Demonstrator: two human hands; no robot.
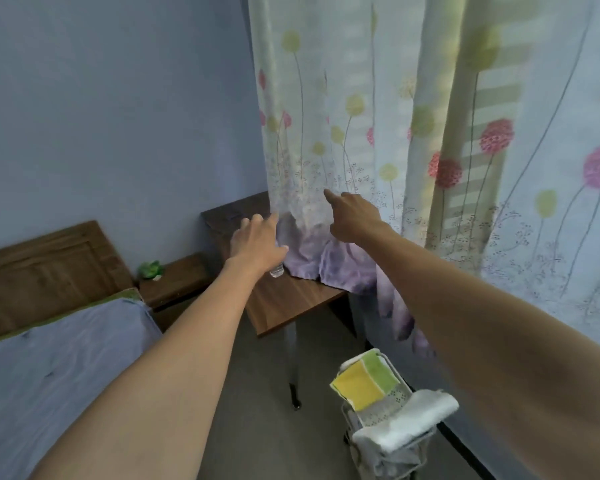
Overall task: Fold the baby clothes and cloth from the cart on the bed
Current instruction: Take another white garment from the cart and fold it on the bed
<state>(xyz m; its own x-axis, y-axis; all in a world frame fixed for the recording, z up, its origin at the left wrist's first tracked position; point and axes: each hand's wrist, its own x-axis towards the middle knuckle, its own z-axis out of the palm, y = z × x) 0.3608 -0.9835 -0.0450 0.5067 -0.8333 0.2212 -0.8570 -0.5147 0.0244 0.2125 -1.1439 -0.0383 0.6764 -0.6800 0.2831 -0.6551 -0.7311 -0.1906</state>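
Note:
A white wire cart (387, 415) stands on the floor at the lower right. A yellow and green cloth (364, 382) lies over its top, and a white cloth (409, 422) hangs over its front rim. The bed (42, 368) with a pale blue sheet is at the lower left. Both my arms reach far forward over a wooden desk. My left hand (255, 242) hovers there with fingers spread, holding nothing. My right hand (355, 216) is at the curtain hem, index finger pointing, nothing in it. Both hands are well away from the cart.
A brown wooden desk (284, 299) stands ahead, with the flowered curtain (378, 133) draped onto it and a small clear bottle (277, 270) under my left hand. A low nightstand (177, 278) with a green object sits beside the wooden headboard (42, 268). Grey floor lies between bed and cart.

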